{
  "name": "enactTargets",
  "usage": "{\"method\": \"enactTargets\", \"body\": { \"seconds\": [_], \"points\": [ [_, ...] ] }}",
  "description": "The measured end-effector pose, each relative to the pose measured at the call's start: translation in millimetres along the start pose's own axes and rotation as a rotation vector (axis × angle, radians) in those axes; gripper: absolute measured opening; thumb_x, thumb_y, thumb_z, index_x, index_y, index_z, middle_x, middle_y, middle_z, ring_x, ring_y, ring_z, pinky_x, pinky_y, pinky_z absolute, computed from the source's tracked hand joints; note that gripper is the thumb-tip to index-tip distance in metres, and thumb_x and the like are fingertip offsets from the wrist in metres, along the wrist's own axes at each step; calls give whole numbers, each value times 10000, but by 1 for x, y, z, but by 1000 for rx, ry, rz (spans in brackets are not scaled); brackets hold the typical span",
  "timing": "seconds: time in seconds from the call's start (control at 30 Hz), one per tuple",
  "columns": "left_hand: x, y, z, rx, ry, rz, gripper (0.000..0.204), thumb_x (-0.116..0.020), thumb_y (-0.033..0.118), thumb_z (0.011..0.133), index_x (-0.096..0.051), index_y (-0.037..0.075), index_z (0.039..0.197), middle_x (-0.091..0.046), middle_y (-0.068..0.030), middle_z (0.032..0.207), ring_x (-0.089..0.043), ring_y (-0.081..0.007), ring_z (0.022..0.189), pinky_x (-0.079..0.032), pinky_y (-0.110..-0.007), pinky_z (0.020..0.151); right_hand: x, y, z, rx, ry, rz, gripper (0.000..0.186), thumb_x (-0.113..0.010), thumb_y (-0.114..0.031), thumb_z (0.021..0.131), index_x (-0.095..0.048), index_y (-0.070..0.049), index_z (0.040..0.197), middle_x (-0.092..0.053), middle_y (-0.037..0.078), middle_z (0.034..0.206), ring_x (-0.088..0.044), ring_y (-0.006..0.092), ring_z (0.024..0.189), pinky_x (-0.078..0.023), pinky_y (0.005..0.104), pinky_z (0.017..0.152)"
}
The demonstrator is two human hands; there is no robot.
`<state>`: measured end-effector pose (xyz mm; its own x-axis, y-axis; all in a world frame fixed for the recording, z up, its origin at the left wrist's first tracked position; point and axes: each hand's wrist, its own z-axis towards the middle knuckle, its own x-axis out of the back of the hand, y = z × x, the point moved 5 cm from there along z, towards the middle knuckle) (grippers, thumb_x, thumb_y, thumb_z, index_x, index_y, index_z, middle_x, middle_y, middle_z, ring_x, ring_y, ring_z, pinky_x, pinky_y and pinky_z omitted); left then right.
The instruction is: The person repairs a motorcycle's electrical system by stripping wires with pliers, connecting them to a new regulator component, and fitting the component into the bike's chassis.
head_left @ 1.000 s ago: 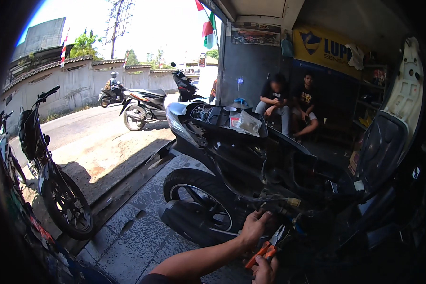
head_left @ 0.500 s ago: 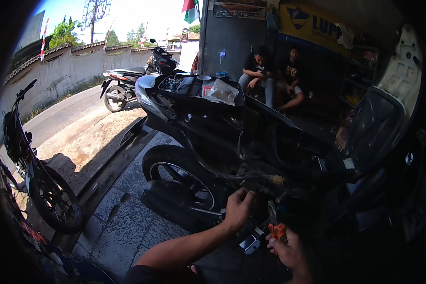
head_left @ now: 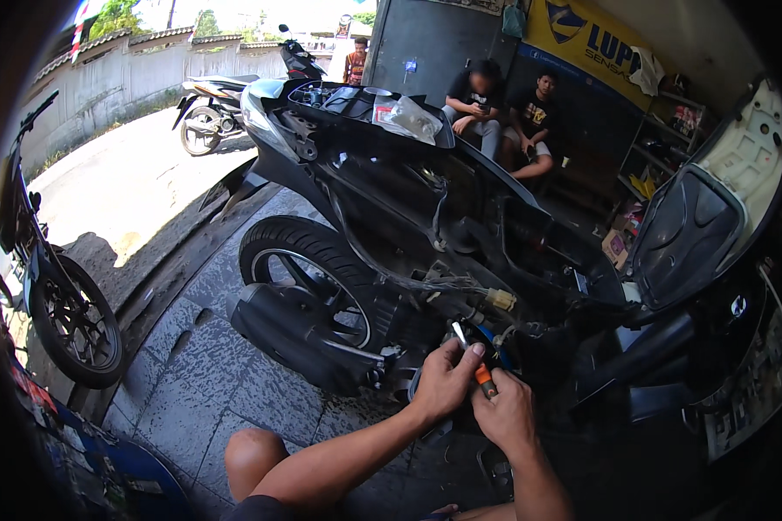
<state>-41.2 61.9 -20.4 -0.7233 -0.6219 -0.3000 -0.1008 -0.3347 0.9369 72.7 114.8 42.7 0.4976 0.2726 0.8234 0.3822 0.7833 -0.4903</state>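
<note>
Orange-handled pliers [head_left: 484,377] point up and away from me, their metal jaws showing past my fingers. My right hand [head_left: 506,413] is closed around the handles. Pressed close against it, my left hand [head_left: 444,379] has its thumb and fingers closed about the pliers near the jaws. Anything small between those fingers is hidden. Just beyond both hands are exposed wires and a pale yellow connector [head_left: 500,300] on the underside of a dark scooter [head_left: 382,200] with its body panels off.
The scooter's rear wheel [head_left: 308,278] and black exhaust cover [head_left: 278,334] stand to the left. Its seat [head_left: 686,217] is raised at right. A bag of small parts [head_left: 415,119] lies on the tail. Two people sit behind. Another motorcycle [head_left: 69,313] stands at far left.
My right hand has brought the pliers up and left to meet my left hand, which now closes about them. The view has tilted downward and brightened; my knee has come into sight.
</note>
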Motion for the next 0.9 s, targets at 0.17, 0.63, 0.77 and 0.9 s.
{"method": "enactTargets", "body": {
  "seconds": [0.17,0.63,0.77,0.9],
  "points": [
    [0,-6,6,26,-19,-58,350,-571,319,1027,-619,-18,1108,-659,-34,950,-572,-88,875,-484,-273,789,2,1,1,26,21,93,202,-682,-149,825,-564,10,866,-613,245,869,-605,457,844,-471,509,719],
    [-8,26,-10,131,15,-10,425,-577,379,1012,-626,-37,1080,-641,-53,902,-562,-94,830,-483,-277,727,2,9,-10,57,22,226,241,-623,-213,945,-626,-37,1110,-625,236,870,-638,394,805,-499,412,692],
    [1,16,3,100,2,54,423,-569,371,1017,-624,-42,1095,-642,-52,902,-577,-99,831,-490,-277,733,3,5,-4,29,-43,203,284,-654,-224,927,-608,-33,1131,-649,238,940,-650,402,877,-504,427,746],
    [-7,28,2,84,18,-70,417,-565,360,1021,-622,-46,1096,-650,-58,911,-585,-99,839,-493,-274,742,11,1,0,-101,-86,247,234,-688,-148,840,-607,-5,1006,-584,158,713,-605,330,666,-460,422,624]
  ]
}}
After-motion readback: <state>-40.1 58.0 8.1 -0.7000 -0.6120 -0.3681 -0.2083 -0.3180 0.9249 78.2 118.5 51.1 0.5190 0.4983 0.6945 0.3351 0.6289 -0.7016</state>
